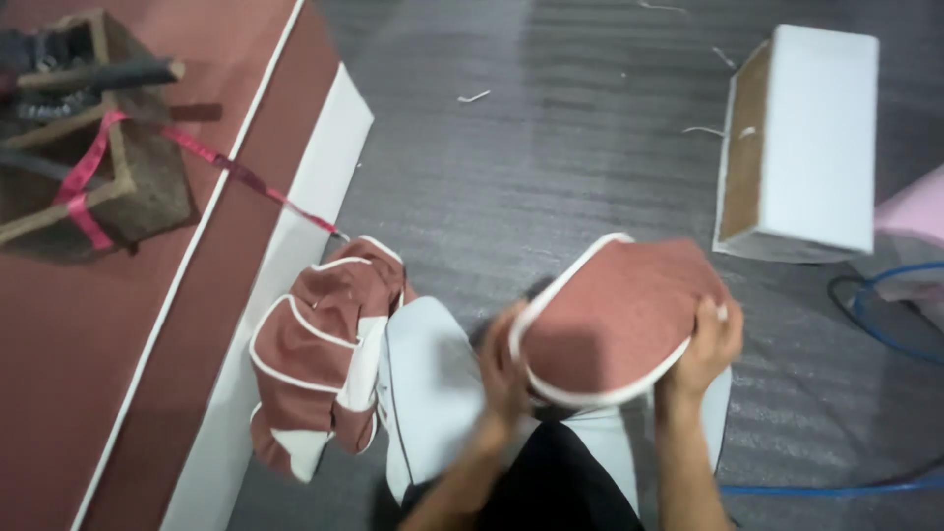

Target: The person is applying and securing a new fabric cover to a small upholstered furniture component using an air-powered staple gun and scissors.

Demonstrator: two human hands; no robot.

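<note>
Right now, clamped from both sides: a rust-red cushion cover with white piping, lower centre of the frame, long axis running lower left to upper right. Left hand pressed against the lower-left end, fingers curled over the piped rim; right hand gripping the right edge, thumb side up. Both hands closed on the cover, neither nearer than the other, one at each end. Beneath it, a pale grey-white cushion lying on the grey floor. Just left of that, a crumpled heap of matching red covers, piped in white, touching the pale cushion. Further left, a long red panel with a white stripe, and at upper left a brown foam block tied with pink tape. Upper right, a white-faced foam block standing tilted, brown on its left side, well apart from the hands. Blue hose curling at the right edge. No labels or signs legible.
</note>
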